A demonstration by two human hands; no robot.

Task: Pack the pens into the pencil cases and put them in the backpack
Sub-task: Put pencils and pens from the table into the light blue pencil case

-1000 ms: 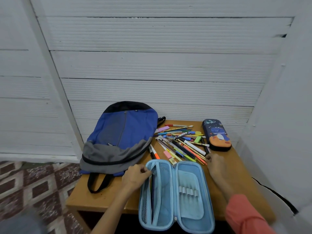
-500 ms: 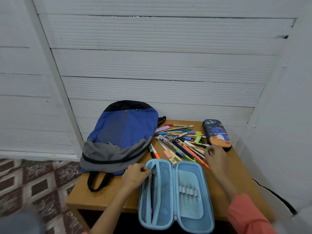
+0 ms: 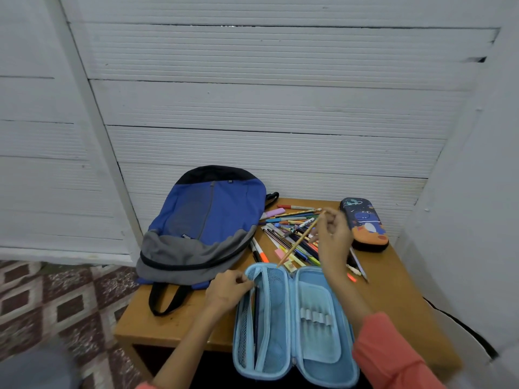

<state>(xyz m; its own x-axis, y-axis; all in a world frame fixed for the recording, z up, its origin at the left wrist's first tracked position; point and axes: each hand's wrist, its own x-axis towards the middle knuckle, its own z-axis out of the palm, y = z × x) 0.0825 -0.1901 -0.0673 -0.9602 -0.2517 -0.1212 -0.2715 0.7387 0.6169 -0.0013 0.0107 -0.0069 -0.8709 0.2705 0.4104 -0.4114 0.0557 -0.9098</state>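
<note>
- One pencil is clamped in the right hand grip, tip near the open blue case.
- Pocket edge is pinched by the left hand.
- Next: the pencil should be slid into the pocket.

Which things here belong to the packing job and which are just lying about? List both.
Job: pencil in the right hand; left hand holding the open blue pencil case; pen pile; dark printed pencil case; backpack.
Lying about: small pink block; table; tiled floor.
</note>
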